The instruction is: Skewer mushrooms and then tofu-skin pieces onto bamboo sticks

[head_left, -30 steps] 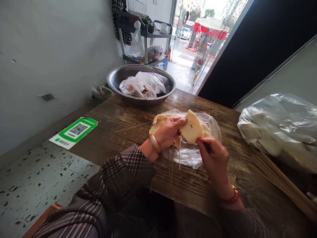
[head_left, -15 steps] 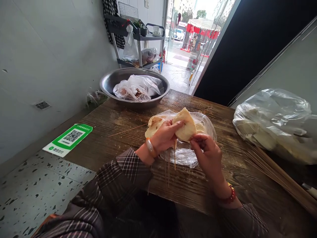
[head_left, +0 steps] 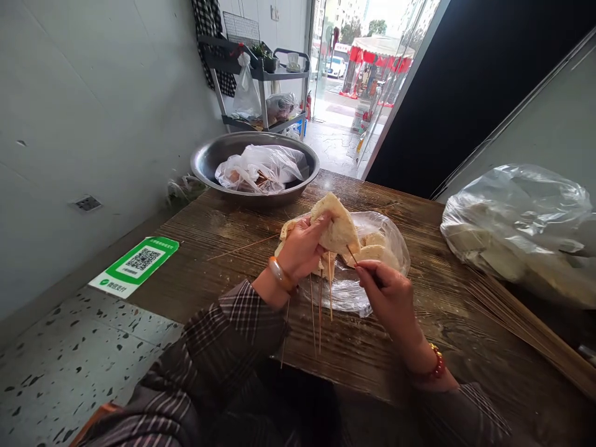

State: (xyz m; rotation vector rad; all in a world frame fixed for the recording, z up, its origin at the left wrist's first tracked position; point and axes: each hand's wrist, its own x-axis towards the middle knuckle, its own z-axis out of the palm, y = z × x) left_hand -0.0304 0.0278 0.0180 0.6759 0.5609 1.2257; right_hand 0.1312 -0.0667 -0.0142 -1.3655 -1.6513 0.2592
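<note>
My left hand [head_left: 305,247] grips a pale, flat piece of food [head_left: 339,226], perhaps a tofu sheet or flatbread, with the thumb on top. Pinched in my right hand [head_left: 387,288] is a thin wooden skewer [head_left: 352,256], whose far end meets the lower right corner of that piece; how deep it goes in is hidden. Below both hands a clear plastic bag [head_left: 347,297] lies spread on the table, with more pale pieces [head_left: 372,247] on it. Several skewers [head_left: 320,316] stick out toward me from pieces under my left hand.
On the wooden table [head_left: 223,261] a metal basin [head_left: 205,171] holds a plastic bag at the back. At right stand a clear bag of pale pieces [head_left: 512,236] and a bundle of skewers [head_left: 521,323]. A green QR card [head_left: 139,261] lies at the left edge.
The held piece has shifted slightly left and turned in my left hand. My right hand has drawn down from its edge, and the skewer between them now shows.
</note>
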